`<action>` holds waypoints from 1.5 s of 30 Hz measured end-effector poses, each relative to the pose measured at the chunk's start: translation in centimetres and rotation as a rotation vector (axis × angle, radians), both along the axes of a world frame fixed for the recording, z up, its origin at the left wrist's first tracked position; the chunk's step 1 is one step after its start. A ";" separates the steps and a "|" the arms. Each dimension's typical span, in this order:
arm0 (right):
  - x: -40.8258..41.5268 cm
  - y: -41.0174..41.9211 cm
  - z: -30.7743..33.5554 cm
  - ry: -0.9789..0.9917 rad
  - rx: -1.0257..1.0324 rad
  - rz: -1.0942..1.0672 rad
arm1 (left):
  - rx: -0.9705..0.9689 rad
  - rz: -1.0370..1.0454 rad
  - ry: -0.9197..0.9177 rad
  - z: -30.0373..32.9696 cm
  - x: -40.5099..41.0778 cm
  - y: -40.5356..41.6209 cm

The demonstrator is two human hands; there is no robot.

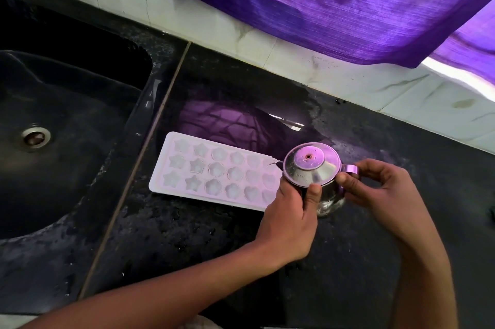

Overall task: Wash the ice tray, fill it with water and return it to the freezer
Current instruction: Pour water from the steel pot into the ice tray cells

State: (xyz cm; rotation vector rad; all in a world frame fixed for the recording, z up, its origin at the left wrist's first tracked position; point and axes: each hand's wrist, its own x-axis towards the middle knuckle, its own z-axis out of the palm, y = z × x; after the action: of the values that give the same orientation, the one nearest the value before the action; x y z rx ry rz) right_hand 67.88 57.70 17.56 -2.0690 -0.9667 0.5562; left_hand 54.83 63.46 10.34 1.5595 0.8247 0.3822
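Note:
A white ice tray (pixel 211 170) with star, flower and heart shaped wells lies flat on the black countertop (pixel 187 235), just right of the sink. A small steel kettle (pixel 310 167) with a lid is held over the tray's right end, its spout pointing at the tray. My left hand (pixel 289 216) grips the kettle's body from the near side, thumb against the lid's rim. My right hand (pixel 375 189) pinches the kettle's handle on the right. The tray's right corner is hidden behind the kettle and my left hand.
A black sink (pixel 53 92) with a metal drain (pixel 35 137) takes up the left. A purple curtain (pixel 334 1) hangs over the white tiled wall (pixel 348 79) behind the counter. The counter surface is wet around the tray.

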 end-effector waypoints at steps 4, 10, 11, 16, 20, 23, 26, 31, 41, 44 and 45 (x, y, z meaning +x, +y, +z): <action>-0.2 -0.2 -0.3 0.060 0.056 -0.009 | 0.012 0.022 -0.088 0.1 0.1 -0.3; -0.7 -0.5 -0.3 0.085 0.089 -0.005 | 0.059 0.033 -0.094 0.0 0.0 -1.5; -0.8 -0.5 -0.3 0.086 0.085 0.000 | 0.055 0.040 -0.090 0.0 0.0 -1.8; -1.0 -0.7 -0.1 0.057 0.041 0.019 | 0.023 0.063 -0.049 0.2 -0.3 -2.8; -0.9 -0.8 -0.2 -0.015 -0.032 0.044 | -0.043 0.041 -0.022 0.0 -0.3 -3.1; -0.9 -0.9 -0.1 -0.033 -0.058 0.055 | -0.067 0.022 -0.008 0.0 -0.3 -3.1; -0.9 -1.0 -0.1 -0.035 -0.065 0.049 | -0.082 0.008 0.006 -0.2 -0.3 -3.1; -0.8 -1.1 -0.2 -0.040 -0.076 0.053 | -0.095 -0.008 0.003 -0.2 -0.3 -3.0; -0.8 -1.0 -0.1 -0.046 -0.093 0.047 | -0.101 -0.007 0.016 -0.3 -0.2 -2.8; -0.9 -1.0 0.0 -0.049 -0.093 0.048 | -0.101 -0.009 0.016 -0.2 -0.2 -2.9; -0.9 -1.0 0.0 -0.050 -0.093 0.046 | -0.102 -0.011 0.018 -0.2 -0.2 -2.9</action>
State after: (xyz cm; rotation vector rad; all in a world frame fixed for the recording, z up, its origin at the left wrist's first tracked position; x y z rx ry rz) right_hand 66.94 56.66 17.59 -2.1566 -1.0373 0.5861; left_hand 54.62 60.60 10.13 1.4742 0.8363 0.3142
